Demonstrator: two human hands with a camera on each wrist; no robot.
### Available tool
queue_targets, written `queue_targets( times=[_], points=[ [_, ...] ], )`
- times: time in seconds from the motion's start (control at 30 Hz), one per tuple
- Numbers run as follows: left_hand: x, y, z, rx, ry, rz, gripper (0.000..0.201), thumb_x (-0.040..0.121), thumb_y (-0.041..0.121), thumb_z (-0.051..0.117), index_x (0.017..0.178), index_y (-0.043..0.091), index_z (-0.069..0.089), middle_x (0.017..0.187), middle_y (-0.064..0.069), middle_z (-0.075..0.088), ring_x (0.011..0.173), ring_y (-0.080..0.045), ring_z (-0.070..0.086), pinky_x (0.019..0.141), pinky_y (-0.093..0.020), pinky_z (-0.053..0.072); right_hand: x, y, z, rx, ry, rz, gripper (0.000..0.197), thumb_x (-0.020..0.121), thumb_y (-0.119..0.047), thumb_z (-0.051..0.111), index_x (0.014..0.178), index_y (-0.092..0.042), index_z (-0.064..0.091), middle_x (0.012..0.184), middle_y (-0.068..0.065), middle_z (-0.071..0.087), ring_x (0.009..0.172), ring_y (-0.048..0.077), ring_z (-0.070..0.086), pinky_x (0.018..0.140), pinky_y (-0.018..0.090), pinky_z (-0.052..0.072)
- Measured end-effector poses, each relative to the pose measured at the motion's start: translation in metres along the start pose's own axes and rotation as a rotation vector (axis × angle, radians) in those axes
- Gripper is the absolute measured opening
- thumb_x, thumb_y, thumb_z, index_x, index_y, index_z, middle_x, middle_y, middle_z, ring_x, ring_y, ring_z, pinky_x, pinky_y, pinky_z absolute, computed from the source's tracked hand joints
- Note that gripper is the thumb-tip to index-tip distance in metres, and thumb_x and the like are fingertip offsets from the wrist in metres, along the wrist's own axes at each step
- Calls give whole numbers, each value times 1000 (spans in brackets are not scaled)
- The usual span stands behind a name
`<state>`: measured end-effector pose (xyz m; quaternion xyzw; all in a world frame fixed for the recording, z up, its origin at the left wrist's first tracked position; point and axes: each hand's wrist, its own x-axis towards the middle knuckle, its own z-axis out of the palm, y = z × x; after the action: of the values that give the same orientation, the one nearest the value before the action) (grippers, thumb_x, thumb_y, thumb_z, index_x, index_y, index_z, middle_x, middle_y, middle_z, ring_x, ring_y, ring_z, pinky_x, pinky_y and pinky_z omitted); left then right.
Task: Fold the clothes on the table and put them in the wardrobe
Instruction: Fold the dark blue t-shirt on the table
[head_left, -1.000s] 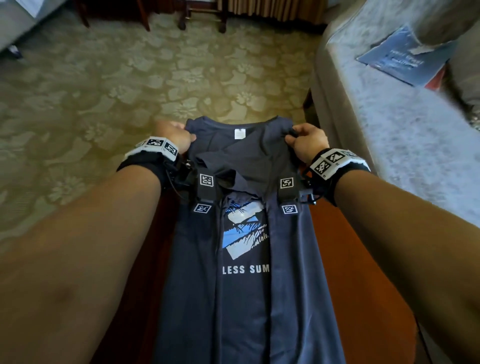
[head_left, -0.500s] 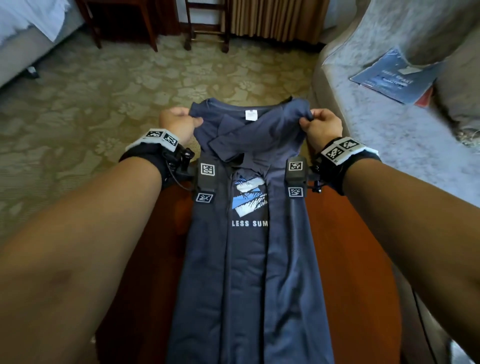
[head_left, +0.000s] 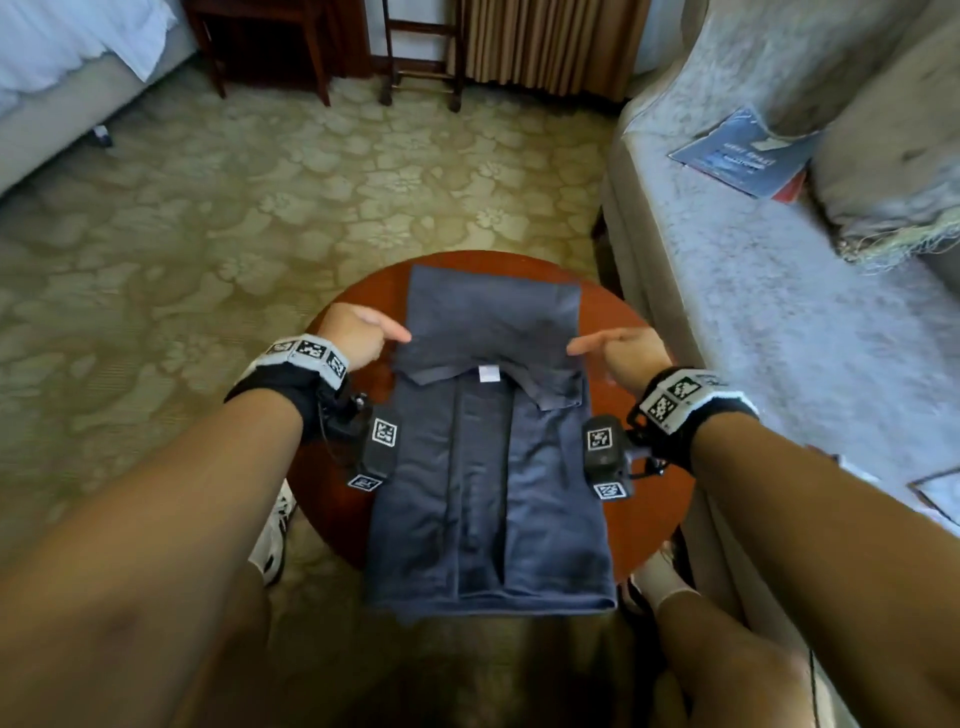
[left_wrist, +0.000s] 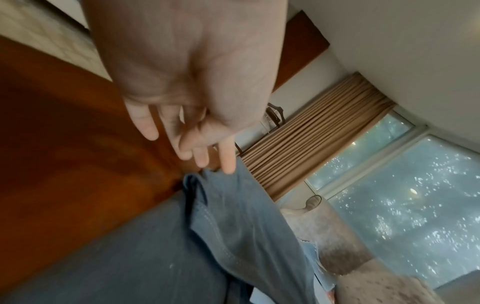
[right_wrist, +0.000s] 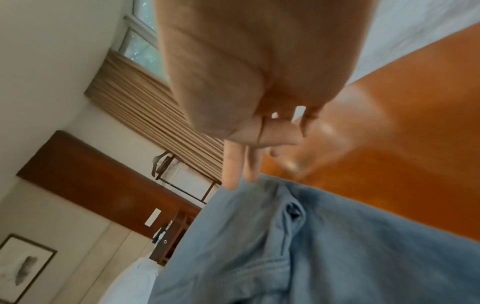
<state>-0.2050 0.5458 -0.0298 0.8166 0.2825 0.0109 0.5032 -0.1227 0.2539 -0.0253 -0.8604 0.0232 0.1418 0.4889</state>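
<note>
A dark blue T-shirt (head_left: 483, 467) lies folded on the small round wooden table (head_left: 322, 493), its collar and white label across the middle and its print hidden. My left hand (head_left: 358, 332) is at the shirt's left edge beside the collar fold, fingers straight. In the left wrist view a fingertip (left_wrist: 228, 168) touches the edge of the shirt (left_wrist: 233, 226). My right hand (head_left: 618, 348) mirrors it at the right edge, fingers straight and holding nothing. The right wrist view shows its fingertips (right_wrist: 233, 181) just at the cloth (right_wrist: 311, 246) over the table (right_wrist: 402, 133).
A grey sofa (head_left: 753, 322) stands close on the right with a blue booklet (head_left: 743, 156) on it. A bed (head_left: 67, 78) is at the far left. Chair legs (head_left: 421, 67) and a curtain (head_left: 550, 47) are beyond the patterned carpet (head_left: 260, 208). My shoes (head_left: 272, 540) are under the table.
Both hands gripped the shirt's shoulders, carried the collar end over toward me, laid it on the shirt so the print is covered, and let go. Their fingers are now straight.
</note>
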Motion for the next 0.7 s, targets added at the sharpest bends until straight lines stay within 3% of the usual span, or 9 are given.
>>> queue_targets(
  times=[0.07, 0.17, 0.27, 0.3, 0.37, 0.47, 0.57, 0.7],
  points=[
    [-4, -12, 4, -17, 58, -22, 39, 84, -10, 44, 85, 13, 76, 90, -16, 71, 88, -30, 67, 72, -37, 54, -11, 8, 0, 4, 12, 54, 48, 83, 10, 36, 68, -20, 70, 65, -10, 68, 60, 4, 57, 53, 9, 43],
    [1, -12, 9, -57, 124, -94, 18, 83, 3, 61, 76, 18, 69, 101, -13, 72, 98, -32, 66, 84, -37, 54, -6, 15, 5, 73, 83, 83, 39, 86, 4, 41, 67, -19, 67, 76, 2, 68, 86, 22, 63, 74, 19, 50],
    [13, -5, 14, -74, 108, -176, 11, 83, 23, 74, 82, 16, 65, 104, -9, 70, 97, -25, 67, 79, -36, 57, 6, 15, 12, 50, 86, 130, 19, 87, -10, 62, 73, -22, 66, 76, -2, 65, 90, 25, 64, 85, 34, 52],
    [16, -4, 17, -48, 97, -203, 22, 81, 29, 76, 89, 11, 67, 104, -9, 69, 95, -24, 67, 77, -35, 58, 9, 15, 14, 28, 61, 142, 15, 86, -17, 70, 73, -20, 64, 75, 0, 64, 84, 24, 63, 82, 35, 53],
    [21, -5, 24, 84, 95, -228, 41, 77, 36, 79, 100, 4, 68, 101, -11, 69, 91, -27, 67, 80, -36, 57, 13, 17, 19, -58, 31, 164, 30, 83, -28, 77, 65, -17, 56, 67, 1, 59, 69, 22, 57, 67, 32, 50],
    [22, -5, 34, 243, 109, -213, 46, 77, 32, 80, 106, -1, 67, 107, -15, 68, 100, -33, 64, 77, -34, 51, 18, 20, 25, -229, 56, 152, 29, 80, -29, 81, 75, -17, 55, 76, 1, 58, 72, 20, 55, 65, 30, 49],
    [22, -4, 37, 208, 167, -204, 41, 76, 30, 81, 104, 2, 69, 111, -12, 69, 101, -31, 64, 76, -33, 47, 23, 23, 23, -205, 72, 186, 28, 79, -28, 82, 77, -20, 55, 86, 2, 64, 78, 21, 59, 67, 30, 51],
    [17, 1, 28, 160, 253, -118, 20, 78, 28, 79, 85, 13, 67, 105, -6, 70, 99, -29, 64, 84, -33, 50, 22, 25, 19, -90, 153, 213, 19, 78, -23, 82, 76, -22, 63, 92, 3, 71, 87, 24, 68, 83, 37, 58]
  ],
)
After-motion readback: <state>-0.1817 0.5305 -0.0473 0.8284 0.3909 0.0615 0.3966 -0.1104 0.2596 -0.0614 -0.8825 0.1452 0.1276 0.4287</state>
